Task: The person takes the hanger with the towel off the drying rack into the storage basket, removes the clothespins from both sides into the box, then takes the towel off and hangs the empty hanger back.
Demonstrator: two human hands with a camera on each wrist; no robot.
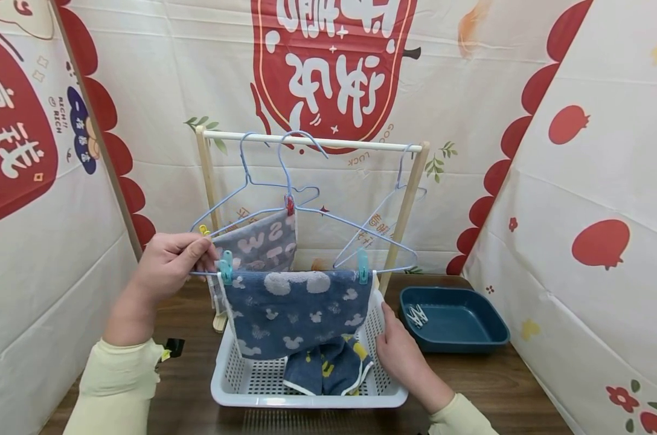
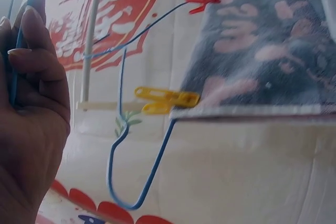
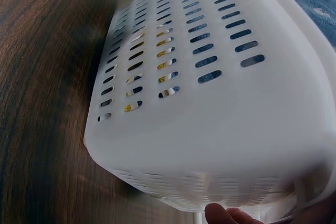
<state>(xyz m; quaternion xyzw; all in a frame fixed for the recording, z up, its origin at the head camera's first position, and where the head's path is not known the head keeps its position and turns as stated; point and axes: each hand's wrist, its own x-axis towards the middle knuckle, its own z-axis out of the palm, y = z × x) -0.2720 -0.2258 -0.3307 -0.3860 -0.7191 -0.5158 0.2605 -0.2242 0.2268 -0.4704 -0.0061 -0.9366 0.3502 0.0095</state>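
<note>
My left hand (image 1: pixel 168 263) pinches the left end of a blue clothes hanger (image 1: pixel 355 225). From the hanger's lower bar hangs a dark blue towel (image 1: pixel 307 308) with pale mouse-head shapes, clipped by two teal clothespins (image 1: pixel 363 267). The hanger's hook overlaps the rack's rail in the head view. On the right side of a white perforated basket (image 1: pixel 307 401), my right hand (image 1: pixel 401 353) grips the wall near the rim; its fingertips (image 3: pixel 223 214) show low in the right wrist view. A crumpled dark blue cloth (image 1: pixel 328 365) with yellow marks lies in the basket.
Behind stands a wooden rack with a white rail (image 1: pixel 361 144). A grey cloth with pink letters (image 1: pixel 263 244) hangs there from another hanger by red (image 1: pixel 290 205) and yellow clothespins (image 2: pixel 163 100). A bare hanger (image 1: pixel 400 172) hangs at right. White clothespins (image 1: pixel 417 316) lie in a blue tub (image 1: pixel 459 347).
</note>
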